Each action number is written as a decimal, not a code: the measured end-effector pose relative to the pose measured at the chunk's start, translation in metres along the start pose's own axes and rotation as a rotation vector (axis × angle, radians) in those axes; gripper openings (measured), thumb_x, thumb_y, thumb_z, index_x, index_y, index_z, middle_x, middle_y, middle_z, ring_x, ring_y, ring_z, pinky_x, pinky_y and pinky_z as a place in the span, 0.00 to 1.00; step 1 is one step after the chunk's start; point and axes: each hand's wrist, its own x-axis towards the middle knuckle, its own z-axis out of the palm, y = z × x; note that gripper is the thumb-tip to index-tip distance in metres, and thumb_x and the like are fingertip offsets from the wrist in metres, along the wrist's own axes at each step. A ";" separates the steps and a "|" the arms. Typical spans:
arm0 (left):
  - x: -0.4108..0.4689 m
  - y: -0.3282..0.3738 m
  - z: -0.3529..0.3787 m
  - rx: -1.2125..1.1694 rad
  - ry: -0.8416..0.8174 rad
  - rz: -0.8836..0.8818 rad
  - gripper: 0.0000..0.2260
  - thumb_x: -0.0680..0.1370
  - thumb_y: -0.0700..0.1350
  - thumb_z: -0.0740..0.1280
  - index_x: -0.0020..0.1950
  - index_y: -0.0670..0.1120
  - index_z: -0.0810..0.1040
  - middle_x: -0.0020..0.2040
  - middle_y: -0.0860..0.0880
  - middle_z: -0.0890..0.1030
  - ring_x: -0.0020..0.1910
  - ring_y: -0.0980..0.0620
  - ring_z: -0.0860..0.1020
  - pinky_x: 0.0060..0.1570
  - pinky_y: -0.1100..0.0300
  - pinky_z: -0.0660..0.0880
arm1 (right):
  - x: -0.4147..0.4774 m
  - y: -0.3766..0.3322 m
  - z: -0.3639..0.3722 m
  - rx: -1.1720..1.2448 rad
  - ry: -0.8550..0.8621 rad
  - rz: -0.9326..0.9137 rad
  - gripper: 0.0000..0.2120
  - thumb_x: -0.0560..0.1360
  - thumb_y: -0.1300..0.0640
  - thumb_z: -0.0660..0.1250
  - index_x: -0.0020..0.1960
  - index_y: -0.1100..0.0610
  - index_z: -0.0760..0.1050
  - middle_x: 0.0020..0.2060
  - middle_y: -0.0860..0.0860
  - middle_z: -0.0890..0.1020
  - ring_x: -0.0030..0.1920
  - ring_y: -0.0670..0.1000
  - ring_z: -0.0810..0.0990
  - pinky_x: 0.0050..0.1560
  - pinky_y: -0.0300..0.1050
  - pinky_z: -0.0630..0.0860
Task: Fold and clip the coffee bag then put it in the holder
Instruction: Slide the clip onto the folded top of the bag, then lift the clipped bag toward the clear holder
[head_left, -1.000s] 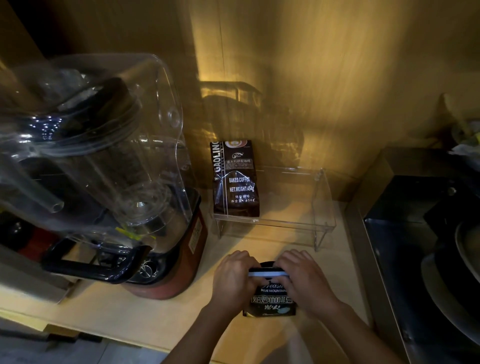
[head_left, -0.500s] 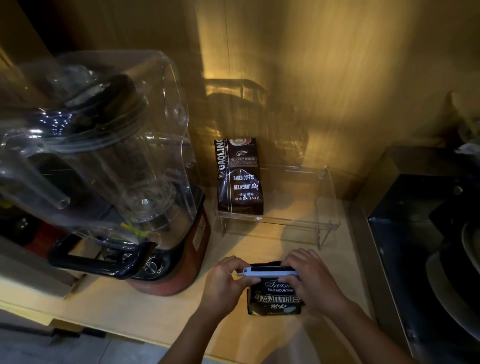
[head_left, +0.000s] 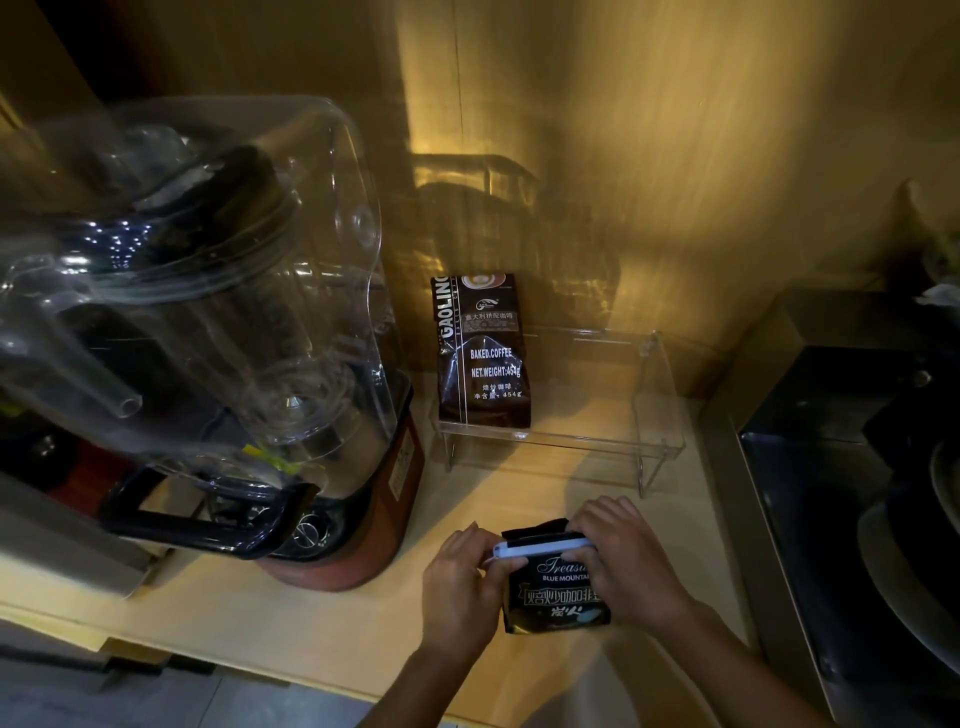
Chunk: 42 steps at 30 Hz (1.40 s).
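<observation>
On counter (head_left: 322, 618), left to right: blender (head_left: 208, 332) with clear jar; left hand (head_left: 462, 587), fingers pinching left end of white clip (head_left: 540, 548); black coffee bag (head_left: 558, 587) standing at near edge, clip across its folded top; right hand (head_left: 623, 561), fingers pressed over clip's right end. Behind: clear holder (head_left: 660, 415), one brown coffee bag (head_left: 480, 353) at its left end.

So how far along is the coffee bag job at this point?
Done: the small bag looks folded at the top. In hand: a white clip lies across the fold, left hand at its end, right hand on the bag. Left: closing the clip if it isn't, then putting the bag in the clear holder, beside the bag standing there.
</observation>
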 end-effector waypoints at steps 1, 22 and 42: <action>0.001 0.000 -0.001 -0.001 -0.006 -0.015 0.15 0.69 0.58 0.63 0.35 0.46 0.74 0.31 0.57 0.72 0.33 0.54 0.74 0.39 0.58 0.71 | 0.000 -0.001 0.001 -0.003 0.016 -0.006 0.04 0.68 0.62 0.69 0.42 0.62 0.77 0.39 0.55 0.81 0.42 0.56 0.77 0.46 0.39 0.63; 0.032 0.027 0.019 0.434 -0.276 0.376 0.08 0.70 0.38 0.65 0.48 0.42 0.77 0.45 0.43 0.80 0.45 0.45 0.77 0.44 0.55 0.72 | 0.002 -0.002 -0.001 -0.099 0.021 -0.015 0.05 0.67 0.62 0.70 0.42 0.59 0.76 0.39 0.54 0.80 0.41 0.54 0.77 0.47 0.43 0.70; 0.009 -0.003 0.028 -0.575 -0.057 -0.546 0.11 0.70 0.35 0.70 0.33 0.45 0.71 0.31 0.49 0.76 0.29 0.59 0.75 0.30 0.69 0.72 | -0.031 0.010 0.026 0.799 0.454 0.765 0.20 0.68 0.59 0.72 0.55 0.54 0.67 0.51 0.52 0.74 0.50 0.52 0.74 0.49 0.48 0.74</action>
